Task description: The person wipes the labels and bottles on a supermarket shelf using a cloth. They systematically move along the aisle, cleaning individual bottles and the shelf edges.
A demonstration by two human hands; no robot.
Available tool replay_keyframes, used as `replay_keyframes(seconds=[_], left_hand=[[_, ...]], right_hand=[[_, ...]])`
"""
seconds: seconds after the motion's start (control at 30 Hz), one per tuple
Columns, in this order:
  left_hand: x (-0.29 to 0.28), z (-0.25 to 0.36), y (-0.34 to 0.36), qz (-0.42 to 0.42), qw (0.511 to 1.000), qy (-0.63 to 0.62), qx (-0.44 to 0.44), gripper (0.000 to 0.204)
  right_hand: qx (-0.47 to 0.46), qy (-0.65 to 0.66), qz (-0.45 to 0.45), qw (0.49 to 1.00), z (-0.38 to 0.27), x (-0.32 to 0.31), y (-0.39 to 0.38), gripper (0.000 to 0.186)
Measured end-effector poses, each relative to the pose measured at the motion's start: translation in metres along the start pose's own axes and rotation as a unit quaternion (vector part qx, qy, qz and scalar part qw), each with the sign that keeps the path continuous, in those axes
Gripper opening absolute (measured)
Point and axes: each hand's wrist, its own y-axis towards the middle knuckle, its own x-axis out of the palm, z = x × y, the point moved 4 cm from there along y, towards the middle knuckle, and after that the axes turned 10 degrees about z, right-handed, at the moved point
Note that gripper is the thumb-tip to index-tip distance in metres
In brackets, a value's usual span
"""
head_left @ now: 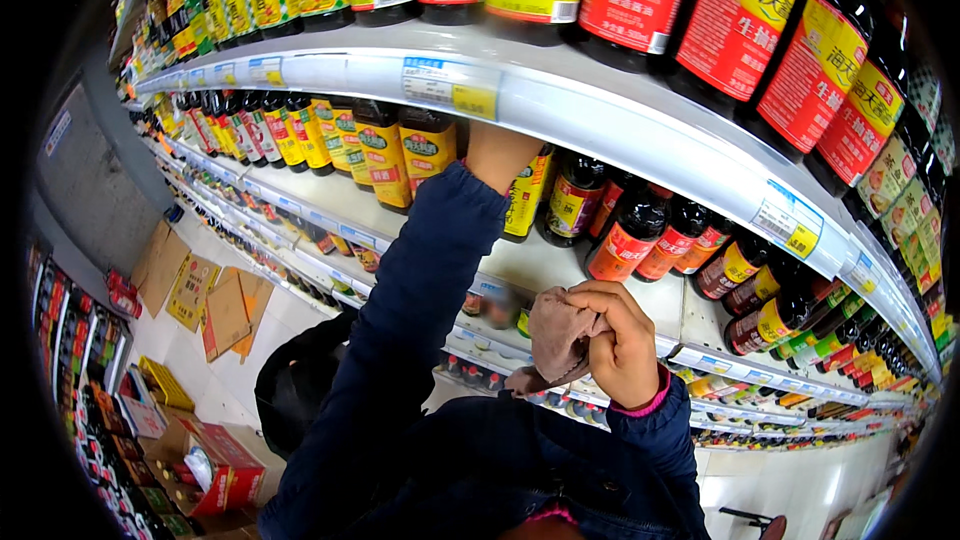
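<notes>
My left hand [503,153] reaches in under the upper shelf, among the bottles of the shelf below. Only the wrist and the back of the hand show, and its fingers are hidden by the shelf edge. Close beside it on the left stand dark bottles with yellow-orange labels [428,152]; to its right is a yellow-labelled bottle [527,196]. In front of the lower shelf, my right hand [622,342] is closed on a crumpled brownish-pink cloth [560,335] that hangs down from the fingers. An orange-labelled sauce bottle [618,252] stands just behind the cloth.
A white upper shelf edge [560,105] with price tags crosses above, bearing red-and-yellow-labelled bottles [715,30]. More bottles [750,325] line the lower shelf at right. On the floor at left lie flattened cardboard [232,308] and an open red carton [232,470].
</notes>
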Motion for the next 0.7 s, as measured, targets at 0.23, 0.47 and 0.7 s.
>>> replay_keyframes(seconds=[0.23, 0.47, 0.7], left_hand=[[-0.030, 0.006, -0.004, 0.000, 0.975, -0.150, -0.163, 0.035], [-0.148, 0.069, -0.128, -0.084, 0.761, -0.440, -0.470, 0.047], [-0.183, 0.163, -0.272, -0.261, 0.450, -0.583, -0.624, 0.044]], right_hand=[[0.022, 0.054, -0.037, 0.998, 0.001, 0.021, 0.003, 0.051], [0.138, 0.259, 0.064, 0.954, 0.029, 0.038, -0.015, 0.039], [0.209, 0.248, -0.229, 0.918, 0.046, 0.130, -0.050, 0.026]])
